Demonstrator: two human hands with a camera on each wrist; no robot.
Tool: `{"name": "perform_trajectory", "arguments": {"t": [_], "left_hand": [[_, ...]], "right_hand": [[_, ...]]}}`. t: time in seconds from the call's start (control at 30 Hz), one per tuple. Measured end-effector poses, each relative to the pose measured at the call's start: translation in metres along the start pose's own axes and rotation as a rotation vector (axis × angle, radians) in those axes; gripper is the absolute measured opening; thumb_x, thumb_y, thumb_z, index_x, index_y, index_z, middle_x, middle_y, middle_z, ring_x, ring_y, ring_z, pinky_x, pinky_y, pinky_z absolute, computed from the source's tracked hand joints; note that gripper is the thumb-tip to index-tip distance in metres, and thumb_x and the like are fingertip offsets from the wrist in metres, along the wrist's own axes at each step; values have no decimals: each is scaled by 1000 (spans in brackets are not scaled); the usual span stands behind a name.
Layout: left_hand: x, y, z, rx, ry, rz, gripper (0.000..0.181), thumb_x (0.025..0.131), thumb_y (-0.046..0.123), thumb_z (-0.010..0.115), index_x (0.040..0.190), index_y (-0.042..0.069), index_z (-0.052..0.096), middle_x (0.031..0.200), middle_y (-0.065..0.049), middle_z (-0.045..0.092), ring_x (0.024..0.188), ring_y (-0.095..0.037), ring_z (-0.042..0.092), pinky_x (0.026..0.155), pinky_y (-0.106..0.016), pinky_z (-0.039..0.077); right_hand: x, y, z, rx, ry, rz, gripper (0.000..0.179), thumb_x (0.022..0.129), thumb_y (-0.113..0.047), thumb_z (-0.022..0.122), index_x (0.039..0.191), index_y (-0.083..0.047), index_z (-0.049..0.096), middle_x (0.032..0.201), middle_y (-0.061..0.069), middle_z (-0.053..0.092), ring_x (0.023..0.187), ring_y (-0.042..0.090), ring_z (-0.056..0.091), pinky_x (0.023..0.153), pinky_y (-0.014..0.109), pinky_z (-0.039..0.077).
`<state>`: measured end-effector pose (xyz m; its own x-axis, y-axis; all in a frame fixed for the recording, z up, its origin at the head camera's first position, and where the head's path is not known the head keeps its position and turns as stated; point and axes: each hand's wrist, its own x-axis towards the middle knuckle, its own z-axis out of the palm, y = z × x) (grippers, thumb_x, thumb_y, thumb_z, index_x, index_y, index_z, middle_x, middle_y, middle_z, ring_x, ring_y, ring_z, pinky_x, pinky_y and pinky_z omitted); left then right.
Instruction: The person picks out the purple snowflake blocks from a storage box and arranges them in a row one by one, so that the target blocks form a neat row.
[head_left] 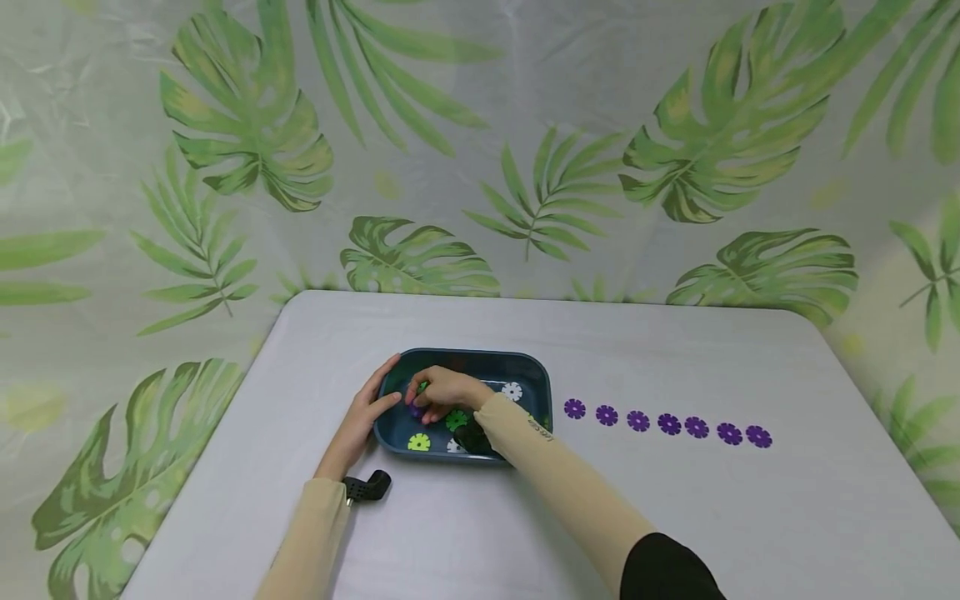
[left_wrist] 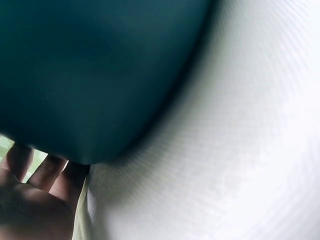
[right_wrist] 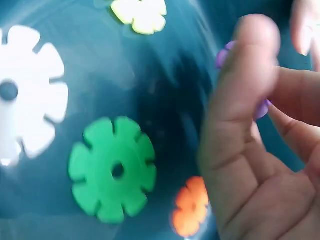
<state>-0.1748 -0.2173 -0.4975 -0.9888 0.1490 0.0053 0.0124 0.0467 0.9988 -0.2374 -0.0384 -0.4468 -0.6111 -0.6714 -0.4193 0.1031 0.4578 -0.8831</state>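
Note:
A dark blue-green tray [head_left: 537,379] stands on the table with notched plastic snowflake discs inside. My left hand [head_left: 360,419] grips its left end, thumb over the rim and fingers against the outer wall. Inside the tray, my right hand [head_left: 448,390] pinches a purple snowflake disc [right_wrist: 262,109] between thumb and fingers; the thumb covers most of it. Around that hand lie a green disc [right_wrist: 113,170], a white disc [right_wrist: 37,92], an orange disc [right_wrist: 191,206] and a yellow-green disc [head_left: 418,442]. The right forearm hides part of the tray.
Right of the tray, several purple discs [head_left: 637,421] form a spaced row on the white tablecloth [head_left: 645,508], slanting slightly toward the near right. A leaf-patterned curtain [head_left: 570,100] hangs behind the table. The left wrist carries a black camera [head_left: 367,486].

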Motion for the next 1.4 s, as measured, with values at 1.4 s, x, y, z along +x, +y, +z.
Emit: {"name": "perform_trajectory", "arguments": {"t": [1.4], "left_hand": [[-2, 4, 4, 15, 21, -37, 59, 98, 11, 53, 151, 24, 31, 156, 2, 20, 144, -19, 9, 113, -49, 8]], "right_hand": [[-314, 203, -219, 228, 537, -47, 17, 101, -15, 49, 111, -4, 59, 78, 3, 59, 65, 12, 57, 61, 26, 52]]}}
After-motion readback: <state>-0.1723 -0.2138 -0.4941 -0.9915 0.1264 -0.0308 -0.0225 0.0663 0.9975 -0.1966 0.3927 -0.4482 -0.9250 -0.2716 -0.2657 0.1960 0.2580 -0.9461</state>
